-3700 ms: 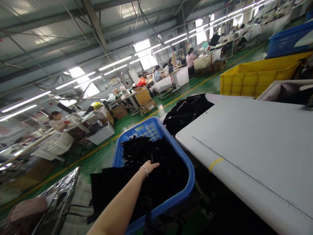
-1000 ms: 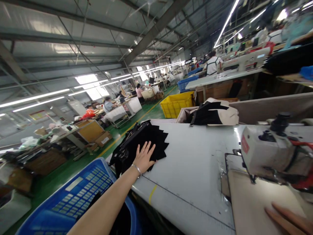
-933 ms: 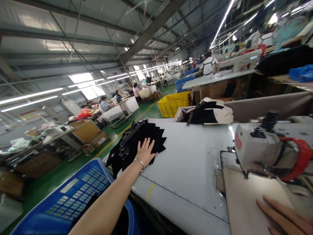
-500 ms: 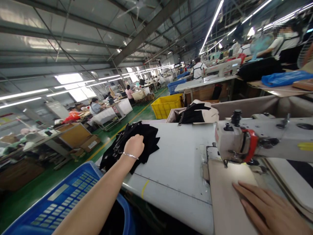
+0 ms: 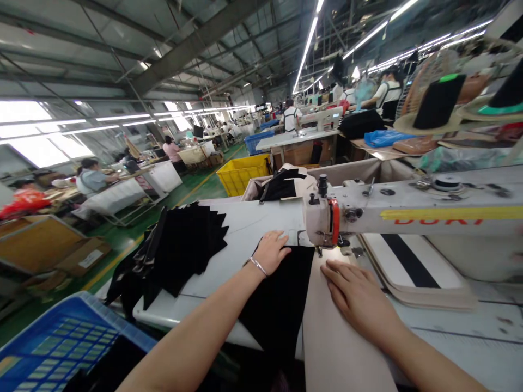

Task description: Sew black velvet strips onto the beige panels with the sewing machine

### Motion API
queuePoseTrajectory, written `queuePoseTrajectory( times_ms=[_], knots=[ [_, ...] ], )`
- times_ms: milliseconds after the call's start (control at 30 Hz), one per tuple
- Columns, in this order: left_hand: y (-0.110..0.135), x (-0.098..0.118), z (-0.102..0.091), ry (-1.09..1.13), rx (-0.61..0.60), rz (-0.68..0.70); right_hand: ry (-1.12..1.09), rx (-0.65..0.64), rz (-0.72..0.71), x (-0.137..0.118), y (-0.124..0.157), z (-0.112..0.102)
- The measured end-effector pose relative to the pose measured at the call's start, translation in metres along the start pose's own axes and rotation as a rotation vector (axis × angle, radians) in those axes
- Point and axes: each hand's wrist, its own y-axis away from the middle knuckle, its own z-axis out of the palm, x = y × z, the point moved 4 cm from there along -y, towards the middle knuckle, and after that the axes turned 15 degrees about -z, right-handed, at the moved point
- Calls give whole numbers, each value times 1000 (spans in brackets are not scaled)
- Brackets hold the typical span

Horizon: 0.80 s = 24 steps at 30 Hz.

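My left hand [image 5: 273, 251] lies with fingers spread on the upper edge of a black fabric piece [image 5: 281, 299], left of the sewing machine head [image 5: 321, 220]. Flat on a beige panel [image 5: 330, 326] rests my right hand [image 5: 355, 286], its fingers stretched out just below the needle area. The black piece's right edge meets the panel's left edge; whether it overlaps I cannot tell. A fanned pile of black fabric pieces [image 5: 183, 242] sits at the table's left end.
Beige panels with a black stripe [image 5: 412, 261] are stacked under the machine arm. A blue plastic basket [image 5: 73, 332] stands at the lower left. Behind the table are a fabric-lined bin [image 5: 363, 173] and a yellow crate [image 5: 243, 173]. Other people sit at distant tables.
My left hand has moved right from the pile to the machine, and a black fabric piece now lies under it. My right hand has shifted up toward the needle. The view has turned right.
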Motion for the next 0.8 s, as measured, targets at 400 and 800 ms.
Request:
queuePoseTrajectory(
  times_ms=[400,800],
  knots=[
    [37,-12,-132,366,50,-214,-47,6,33,-1,-3,-3],
    [9,55,32,309,-185,-100,-62,13,39,2,0,-1]
  ],
)
